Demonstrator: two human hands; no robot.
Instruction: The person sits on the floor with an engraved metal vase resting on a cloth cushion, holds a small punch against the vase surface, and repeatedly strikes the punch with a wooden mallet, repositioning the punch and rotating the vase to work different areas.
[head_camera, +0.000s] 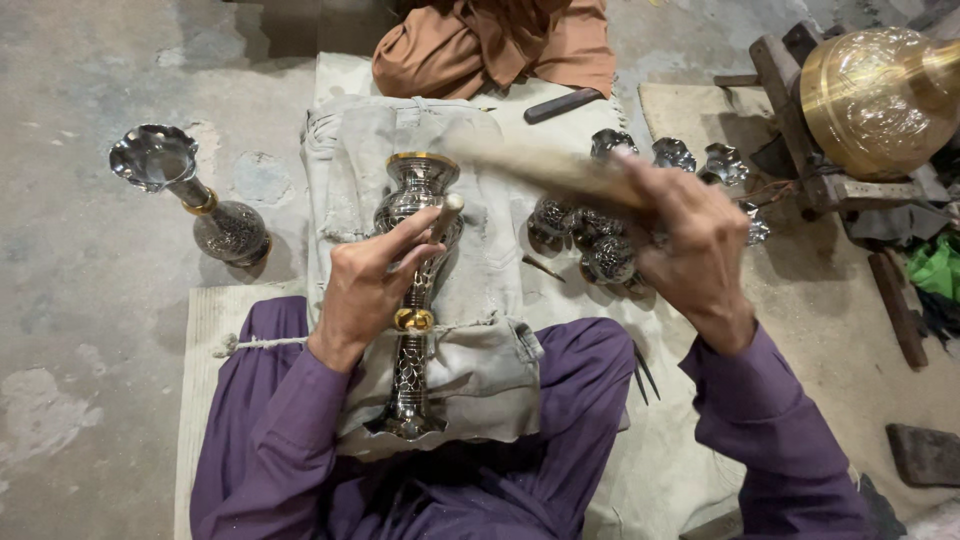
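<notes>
Engraving goes best with the vase (415, 290) lying steady on the grey cloth pad (480, 360) over the lap, left hand (365, 290) pinching the pale chisel (447, 212) firmly against its neck. The right hand (695, 255) is clenched on a blurred wooden mallet (545, 165), which should fall squarely. No packages, labels or signs show on the floor (80, 300).

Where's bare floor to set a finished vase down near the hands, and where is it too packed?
Free: the concrete floor left of the mat, between the standing vase and the purple sleeve. Crowded: right of the padded cloth, where small metal vases cluster under the right hand. The left hand steadies a punch on the lap vase.
</notes>
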